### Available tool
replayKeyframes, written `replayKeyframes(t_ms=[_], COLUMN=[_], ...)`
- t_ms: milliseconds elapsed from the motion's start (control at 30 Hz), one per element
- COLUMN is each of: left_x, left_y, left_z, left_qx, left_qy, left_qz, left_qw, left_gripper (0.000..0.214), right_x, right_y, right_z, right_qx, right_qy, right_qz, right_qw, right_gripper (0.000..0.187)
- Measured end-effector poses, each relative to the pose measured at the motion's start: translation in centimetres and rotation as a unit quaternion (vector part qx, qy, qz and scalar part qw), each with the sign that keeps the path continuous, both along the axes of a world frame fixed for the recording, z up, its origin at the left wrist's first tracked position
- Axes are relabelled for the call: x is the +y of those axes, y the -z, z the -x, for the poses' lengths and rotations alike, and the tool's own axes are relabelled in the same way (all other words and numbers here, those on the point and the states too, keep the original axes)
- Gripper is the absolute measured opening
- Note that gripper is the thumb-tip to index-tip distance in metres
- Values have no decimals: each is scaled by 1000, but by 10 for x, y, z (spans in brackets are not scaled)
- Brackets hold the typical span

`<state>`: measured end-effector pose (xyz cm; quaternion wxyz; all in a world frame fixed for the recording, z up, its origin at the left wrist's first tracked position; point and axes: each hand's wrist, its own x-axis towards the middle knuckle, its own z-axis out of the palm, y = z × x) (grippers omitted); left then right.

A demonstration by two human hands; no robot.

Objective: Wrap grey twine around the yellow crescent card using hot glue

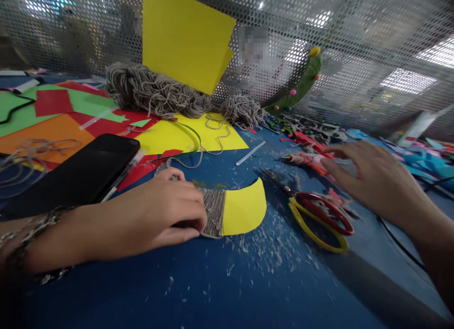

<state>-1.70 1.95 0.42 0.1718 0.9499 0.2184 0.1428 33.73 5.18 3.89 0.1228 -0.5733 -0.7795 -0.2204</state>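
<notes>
Item: one strip of yellow card (244, 208), centre of the frame, flat on the blue worktop (159, 291). Long axis runs left to right; the bare right end is rounded, its upper corner sweeping up. Grey yarn (213, 213) is wound crosswise around the part beside it, passing out of sight under the fingers.

Item: left hand (152, 208), left of centre. Fingers curled over the wrapped portion, thumb along the lower edge, gripping the strip. Plainly the nearer hand to it.

Item: right hand (372, 177), right of the frame. Thumb and fingers parted, nothing seen in its grasp. The strip lies to its left and a little lower in the frame, well apart.

Item: one pinkish tool, apparently a glue gun (305, 160), right of centre. Nozzle points left, body runs rightward to the right hand's thumb and fingertips. Nearest article to that hand; whether they touch, I cannot tell.

Item: scissors (301, 196), one yellow loop, one red, below the glue gun. They lie between strip and right hand, blades angled up and left, tips near the strip's rounded end.
</notes>
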Motion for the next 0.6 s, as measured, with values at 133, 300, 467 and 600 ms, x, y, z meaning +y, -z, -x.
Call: replayKeyframes(t_ms=[133,300,467,600], left_x=[4,14,18,12], left_y=[-4,-9,-7,-2], left_z=[-4,-10,-9,-5], left_qx=[-4,-31,-49,-51], left_qy=[0,19,-8,-21], left_qz=[61,56,53,-8], left_qw=[998,998,997,998], left_gripper=[12,13,9,10], right_x=[-33,-46,-30,-27], right_y=[-14,-8,4,7], right_z=[75,132,140,134], right_qx=[58,-53,-158,-168], right_qy=[-284,-390,-461,-464], right_qz=[98,232,51,8], right_qw=[952,890,872,870], right_gripper=[24,20,24,26])
